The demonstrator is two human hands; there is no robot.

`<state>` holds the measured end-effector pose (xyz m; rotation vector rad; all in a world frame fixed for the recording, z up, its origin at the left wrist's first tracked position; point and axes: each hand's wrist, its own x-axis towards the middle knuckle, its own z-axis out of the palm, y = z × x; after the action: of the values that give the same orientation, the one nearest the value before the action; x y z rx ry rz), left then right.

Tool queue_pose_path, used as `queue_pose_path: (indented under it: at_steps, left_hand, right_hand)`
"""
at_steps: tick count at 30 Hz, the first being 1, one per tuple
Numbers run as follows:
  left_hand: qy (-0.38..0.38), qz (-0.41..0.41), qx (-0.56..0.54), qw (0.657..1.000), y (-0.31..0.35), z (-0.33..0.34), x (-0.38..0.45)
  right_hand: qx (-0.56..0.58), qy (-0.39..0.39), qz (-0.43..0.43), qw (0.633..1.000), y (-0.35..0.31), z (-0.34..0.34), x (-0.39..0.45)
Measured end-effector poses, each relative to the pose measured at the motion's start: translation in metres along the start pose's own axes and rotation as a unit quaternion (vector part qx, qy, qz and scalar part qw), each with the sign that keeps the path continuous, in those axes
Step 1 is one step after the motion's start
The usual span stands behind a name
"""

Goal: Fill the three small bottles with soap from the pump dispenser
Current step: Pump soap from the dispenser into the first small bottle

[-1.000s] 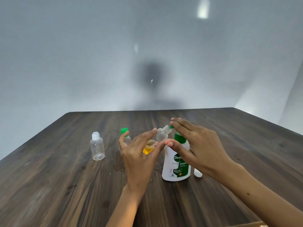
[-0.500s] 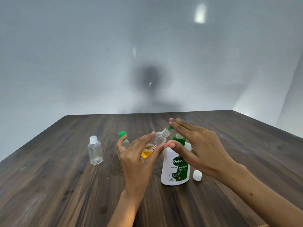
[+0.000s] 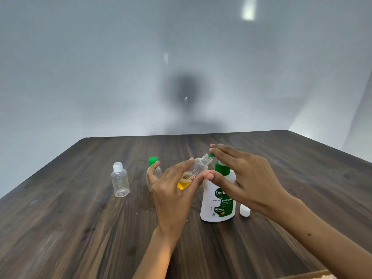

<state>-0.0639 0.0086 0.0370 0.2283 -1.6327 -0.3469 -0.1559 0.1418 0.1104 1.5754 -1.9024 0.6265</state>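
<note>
One small bottle (image 3: 196, 171) at frame centre, gripped tilted by the left hand (image 3: 173, 190), holds some amber soap (partly full); the right hand (image 3: 245, 178), fingers straight, presses the pump dispenser (image 3: 218, 200). Left of them, a clear bottle (image 3: 120, 183) looks empty, and the green-capped bottle (image 3: 154, 170) is hard to judge.

Two bare forearms enter from the lower edge, each ending in a bare hand: the left hand (image 3: 171, 196) and the right hand (image 3: 249, 182). No sleeve, glove, watch, ring or bracelet shows on either arm up to the edge of the view. The fingers (image 3: 225, 151) are slender, with short, unpainted nails. A small dark mole marks the right forearm, with a fainter speck further along the same arm. Nothing else of the person is in view.
</note>
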Motion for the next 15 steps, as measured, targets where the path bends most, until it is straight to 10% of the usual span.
queue_pose_path:
  at_steps: [15]
  left_hand:
    - [0.006,0.007,0.009,1.0,-0.0007,0.0,-0.0003]
  right_hand:
    - [0.006,0.002,-0.003,1.0,0.0056,-0.0049,-0.0015]
